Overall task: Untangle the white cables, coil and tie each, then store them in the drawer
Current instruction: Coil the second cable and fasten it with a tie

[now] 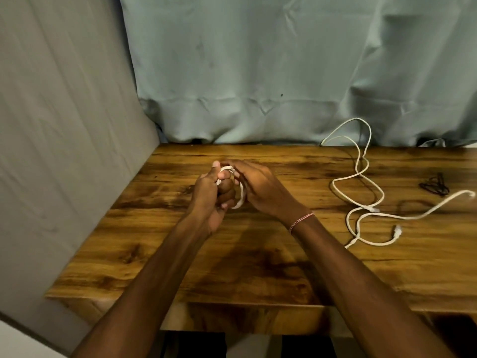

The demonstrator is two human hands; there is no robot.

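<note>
Left forearm and right forearm are bare. A thin red-and-white twisted thread bracelet circles the right hand wrist

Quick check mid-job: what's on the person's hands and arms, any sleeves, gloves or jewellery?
No sleeves or gloves in view. The left hand wears nothing visible; the right hand has a thin red-and-white thread bracelet at its wrist.

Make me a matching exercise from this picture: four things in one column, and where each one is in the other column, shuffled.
1 coiled cable
2 loose cables
3 black ties
4 thread bracelet

A small heap near the right edge of the table
B round the right wrist
C held by left hand and right hand
D sprawled across the table's right half

Pairs: 1-C, 2-D, 3-A, 4-B
</note>
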